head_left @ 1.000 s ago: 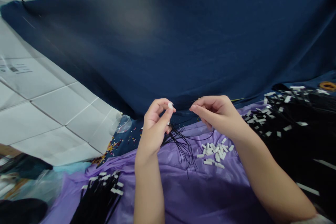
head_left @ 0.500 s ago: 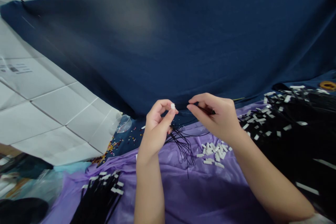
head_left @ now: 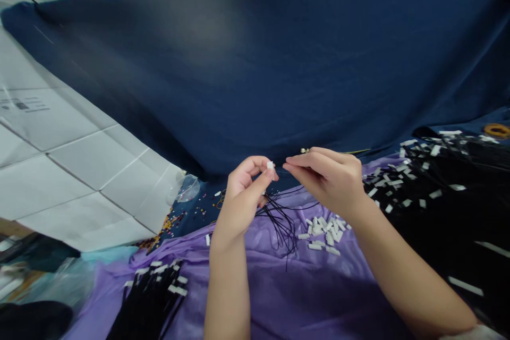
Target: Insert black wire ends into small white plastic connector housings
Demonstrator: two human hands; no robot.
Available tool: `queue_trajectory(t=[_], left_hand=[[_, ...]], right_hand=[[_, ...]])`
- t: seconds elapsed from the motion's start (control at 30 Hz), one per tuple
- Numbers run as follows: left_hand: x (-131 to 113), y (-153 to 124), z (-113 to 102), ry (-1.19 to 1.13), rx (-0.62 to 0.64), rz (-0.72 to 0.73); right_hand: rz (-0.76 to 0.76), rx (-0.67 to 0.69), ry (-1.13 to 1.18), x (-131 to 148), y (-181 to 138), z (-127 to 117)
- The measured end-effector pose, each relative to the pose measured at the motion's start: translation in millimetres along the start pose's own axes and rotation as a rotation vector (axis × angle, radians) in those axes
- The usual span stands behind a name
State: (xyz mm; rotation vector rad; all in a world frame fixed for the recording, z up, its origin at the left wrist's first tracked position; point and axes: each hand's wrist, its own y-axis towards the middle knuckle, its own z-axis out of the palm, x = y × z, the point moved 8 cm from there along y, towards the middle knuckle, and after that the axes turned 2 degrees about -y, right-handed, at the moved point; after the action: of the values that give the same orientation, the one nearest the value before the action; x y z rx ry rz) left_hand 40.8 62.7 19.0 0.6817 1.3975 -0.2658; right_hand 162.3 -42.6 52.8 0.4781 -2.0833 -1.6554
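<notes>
My left hand (head_left: 243, 199) is closed, pinching a small white plastic piece (head_left: 270, 165) between thumb and forefinger, and a bundle of thin black cords (head_left: 281, 223) hangs from the same hand over the purple sheet (head_left: 311, 297). My right hand (head_left: 329, 178) is closed in a pinch just right of the white piece, its fingertips almost touching it. A thin black cord seems to run from those fingertips, though it is hard to make out. A small heap of loose white pieces (head_left: 324, 231) lies on the sheet below my right hand.
A large pile of black cords with white pieces fitted (head_left: 442, 186) fills the right side. A smaller bundle of the same (head_left: 153, 289) lies at lower left. Dark blue cloth (head_left: 258, 64) hangs behind. Coloured beads (head_left: 179, 218) and white boxes (head_left: 71, 170) are at left.
Both hands have drifted slightly right and closer together. My right fingertips now nearly meet the white piece held in my left hand.
</notes>
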Motion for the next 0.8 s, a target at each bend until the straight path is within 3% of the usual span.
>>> queue_trajectory(t=[0.8], left_hand=[[1.9,0.0,3.6,-0.033,-0.006,-0.023]], right_hand=[[0.102,0.117,0.031,-7.7,2.5,2.1]])
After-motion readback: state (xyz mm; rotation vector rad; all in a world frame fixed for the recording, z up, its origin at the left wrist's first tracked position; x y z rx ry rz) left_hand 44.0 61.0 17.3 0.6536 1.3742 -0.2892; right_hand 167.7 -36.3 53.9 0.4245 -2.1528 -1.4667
